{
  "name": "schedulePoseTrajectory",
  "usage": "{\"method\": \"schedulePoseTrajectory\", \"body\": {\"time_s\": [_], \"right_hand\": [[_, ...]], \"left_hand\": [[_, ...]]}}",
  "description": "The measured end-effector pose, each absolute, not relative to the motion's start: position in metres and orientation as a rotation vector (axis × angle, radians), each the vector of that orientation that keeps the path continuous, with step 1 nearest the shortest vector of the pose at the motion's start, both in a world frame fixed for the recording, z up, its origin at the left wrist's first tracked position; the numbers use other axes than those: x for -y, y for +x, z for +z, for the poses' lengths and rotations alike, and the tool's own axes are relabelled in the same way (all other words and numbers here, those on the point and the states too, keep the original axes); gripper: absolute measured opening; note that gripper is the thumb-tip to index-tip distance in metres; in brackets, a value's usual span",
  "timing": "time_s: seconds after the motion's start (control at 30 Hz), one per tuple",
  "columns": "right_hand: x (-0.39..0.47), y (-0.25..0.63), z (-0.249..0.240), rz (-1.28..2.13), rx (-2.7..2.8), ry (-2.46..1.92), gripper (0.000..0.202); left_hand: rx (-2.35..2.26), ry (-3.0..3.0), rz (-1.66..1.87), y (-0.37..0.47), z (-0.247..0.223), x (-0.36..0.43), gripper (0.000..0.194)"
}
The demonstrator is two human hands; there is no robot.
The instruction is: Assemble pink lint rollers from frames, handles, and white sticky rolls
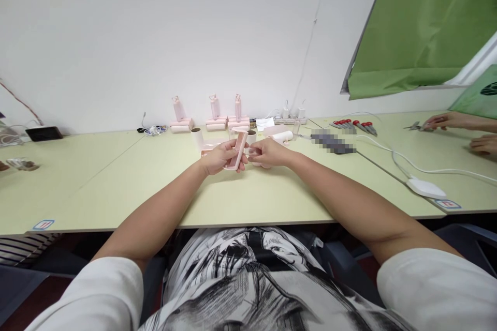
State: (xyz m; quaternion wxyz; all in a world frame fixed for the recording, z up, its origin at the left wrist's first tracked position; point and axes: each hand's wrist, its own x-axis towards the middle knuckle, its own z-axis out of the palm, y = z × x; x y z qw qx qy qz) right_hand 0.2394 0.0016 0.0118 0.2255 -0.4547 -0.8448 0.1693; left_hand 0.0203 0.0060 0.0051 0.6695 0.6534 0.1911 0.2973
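My left hand [220,158] is closed around a pale pink plastic cover [240,147], long and hollow, held tilted above the table. Close beside it, my right hand [272,152] has its fingers pinched on a small, see-through pinkish piece [253,151]; its kind is too small to make out. The hands nearly meet, and the fingers partly hide both parts. Behind my left hand a white roll with a brown core [198,138] stands upright. A white roll [283,136] lies on its side beyond my right hand.
Three pink lint rollers [181,125] stand along the wall. A power strip [301,120], red-tipped tools [365,127] and a blurred dark object [333,143] lie to the right. A white cable runs to a flat white device [426,187]. Another person's hands [446,120] work at far right.
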Motion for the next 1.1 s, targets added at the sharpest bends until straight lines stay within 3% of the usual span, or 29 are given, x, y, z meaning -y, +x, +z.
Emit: {"method": "schedulePoseTrajectory", "body": {"time_s": [1.1], "right_hand": [[-0.0042, 0.2423, 0.0136, 0.393, 2.3, -1.203, 0.032]], "left_hand": [[-0.483, 1.572, 0.79, 0.0295, 0.0068, -0.0002, 0.048]]}}
